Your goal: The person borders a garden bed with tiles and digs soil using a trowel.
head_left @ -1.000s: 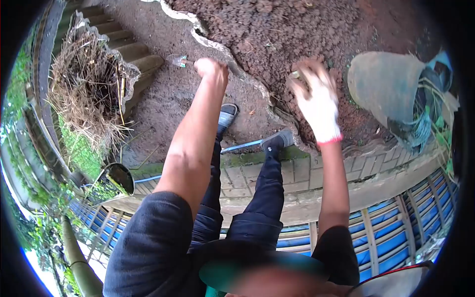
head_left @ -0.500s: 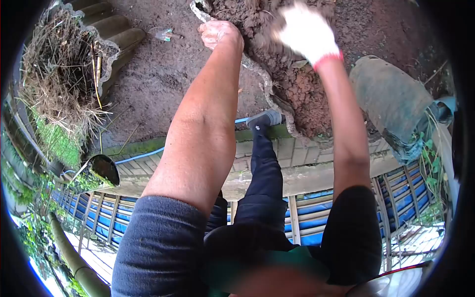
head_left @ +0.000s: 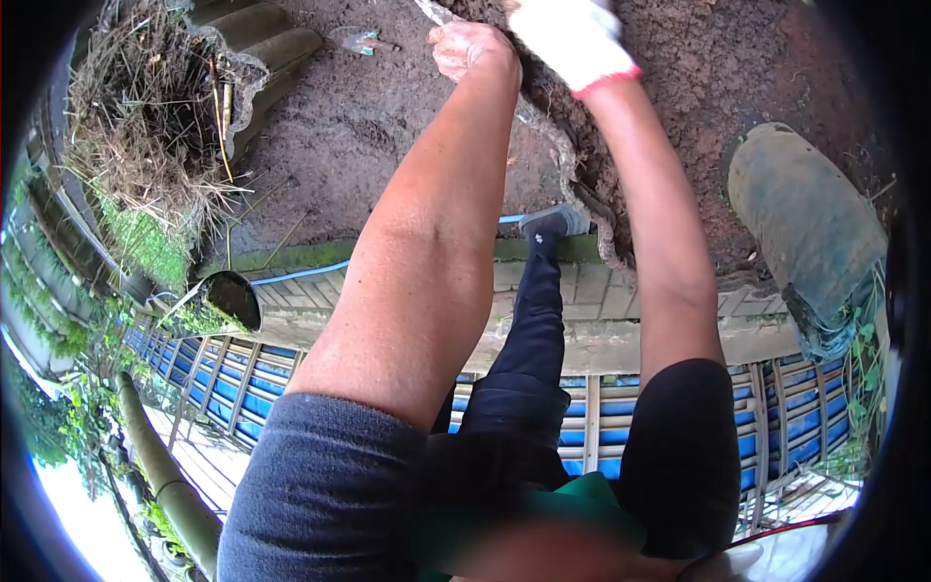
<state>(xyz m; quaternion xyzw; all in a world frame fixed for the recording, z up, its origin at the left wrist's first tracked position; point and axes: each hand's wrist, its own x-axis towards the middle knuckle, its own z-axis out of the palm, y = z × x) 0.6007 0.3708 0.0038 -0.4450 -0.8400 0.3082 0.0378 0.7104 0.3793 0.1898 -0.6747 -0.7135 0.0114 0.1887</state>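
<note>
My bare left hand (head_left: 470, 48) is closed in a fist on the rim of a white plastic sheet (head_left: 567, 170) that holds a mound of reddish-brown soil (head_left: 718, 68). Close beside it, my right hand (head_left: 567, 34) wears a white glove with a red cuff and reaches onto the soil at the top edge of the view. Its fingers are cut off by the frame. A small trowel with a green handle (head_left: 357, 41) lies on the bare ground left of my left hand.
A sack of dry grass (head_left: 145, 116) stands at the upper left, and a dark soiled sack (head_left: 805, 223) lies at the right. My feet are by a mossy brick kerb (head_left: 601, 301) with a blue hose (head_left: 310, 272) along it. A black pot (head_left: 228, 301) sits near a railing.
Both arms have stretched farther out. My gloved right hand has moved left, close to my left hand, which stays closed on the sheet's rim.
</note>
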